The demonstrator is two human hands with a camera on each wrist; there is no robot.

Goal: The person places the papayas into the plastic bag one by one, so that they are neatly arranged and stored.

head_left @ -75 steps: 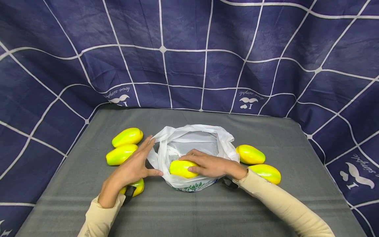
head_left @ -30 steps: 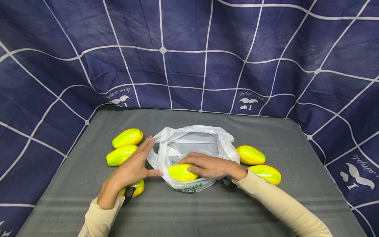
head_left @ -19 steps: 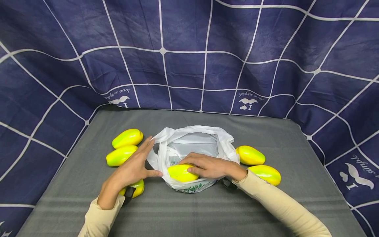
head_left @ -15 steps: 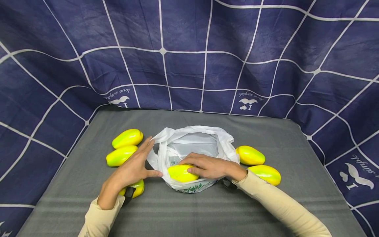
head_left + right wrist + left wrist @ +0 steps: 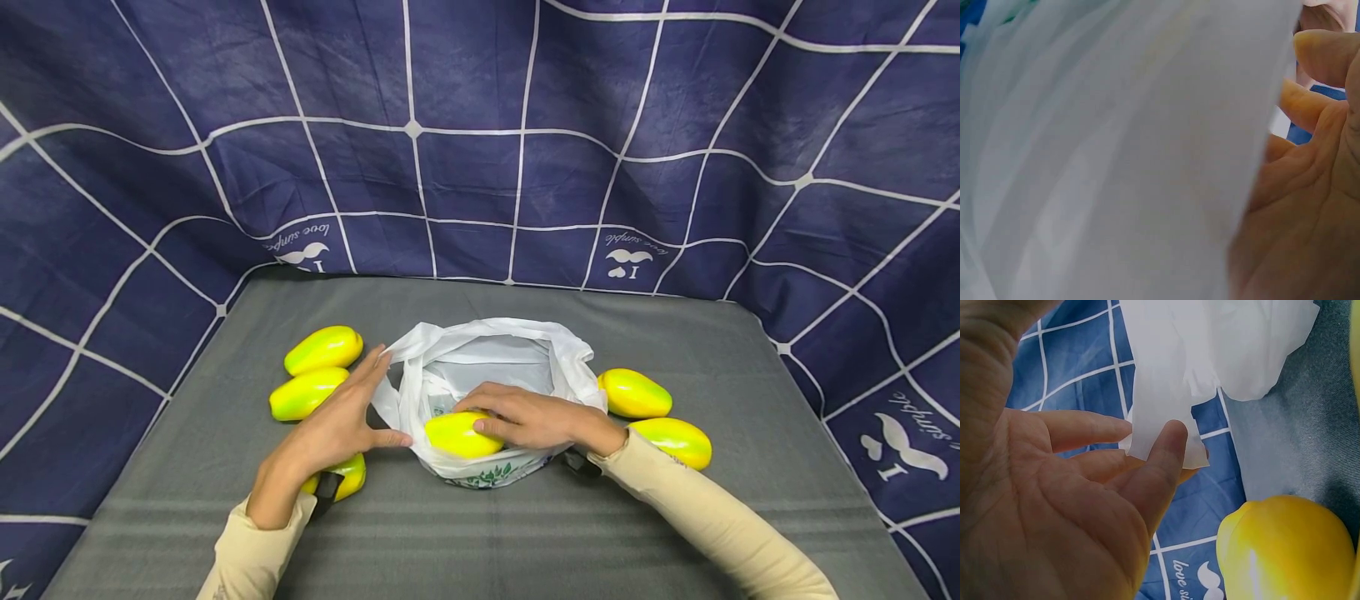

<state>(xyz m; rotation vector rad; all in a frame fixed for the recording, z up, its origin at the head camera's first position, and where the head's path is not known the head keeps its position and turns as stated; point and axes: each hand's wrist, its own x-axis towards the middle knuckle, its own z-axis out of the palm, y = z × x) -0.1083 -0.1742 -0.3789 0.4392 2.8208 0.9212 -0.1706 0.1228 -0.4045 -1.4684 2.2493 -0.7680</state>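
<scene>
The right hand (image 5: pixel 521 417) grips a mango (image 5: pixel 452 435), lying left-to-right inside the plastic bag (image 5: pixel 573 354), while the left hand (image 5: pixel 333 429) pinches the bag's left edge.

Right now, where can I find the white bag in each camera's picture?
Head: the white bag sits just below centre, mouth open.
Left wrist: it reaches from the top edge down to about the middle.
Right wrist: blurred, it fills the left and middle.
Shared landmark: the blue cloth, only scraps in the right wrist view.
</scene>
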